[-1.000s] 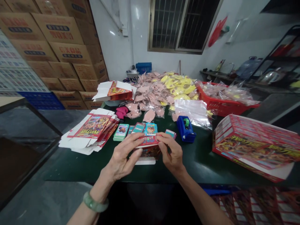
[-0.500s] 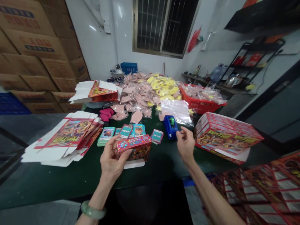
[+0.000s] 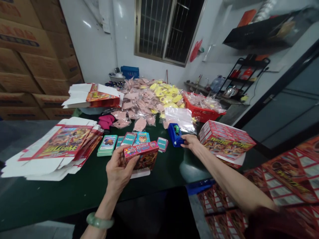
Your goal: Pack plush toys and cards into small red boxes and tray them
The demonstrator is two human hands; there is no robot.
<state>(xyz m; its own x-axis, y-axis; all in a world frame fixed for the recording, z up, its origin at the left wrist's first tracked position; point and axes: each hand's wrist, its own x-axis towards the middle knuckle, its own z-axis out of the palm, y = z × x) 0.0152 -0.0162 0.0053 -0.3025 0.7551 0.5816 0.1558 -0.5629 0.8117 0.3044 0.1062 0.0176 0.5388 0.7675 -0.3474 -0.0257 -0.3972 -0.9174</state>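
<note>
My left hand (image 3: pixel 119 167) is closed around a small red printed box (image 3: pixel 147 158), thumb across its front and fingers behind it. A white flap (image 3: pixel 141 173) sticks out beneath the box. At the near end of a blue tape dispenser (image 3: pixel 175 135) with a green core, the fingers of my right hand (image 3: pixel 190 142) are pinched together and touch it. Whatever lies between those fingertips is too small to make out. Behind the box are stacks of printed cards: a green-edged stack (image 3: pixel 107 144), teal cards (image 3: pixel 128 139), blue cards (image 3: pixel 142 137) and a small stack (image 3: pixel 162 144).
Flattened red-and-white cartons (image 3: pixel 62 142) are piled at left. A display carton of boxes (image 3: pixel 226 139) stands at right. Farther back lie bagged pink pieces (image 3: pixel 139 99), yellow ones (image 3: pixel 166 93), clear bags (image 3: pixel 180 117) and a red basket (image 3: pixel 204 113). More red boxes (image 3: pixel 281 176) are stacked lower right.
My right hand has moved from beside the tape dispenser to touch its near end, its fingers closing together. My left hand still holds the box. The view has turned slightly right.
</note>
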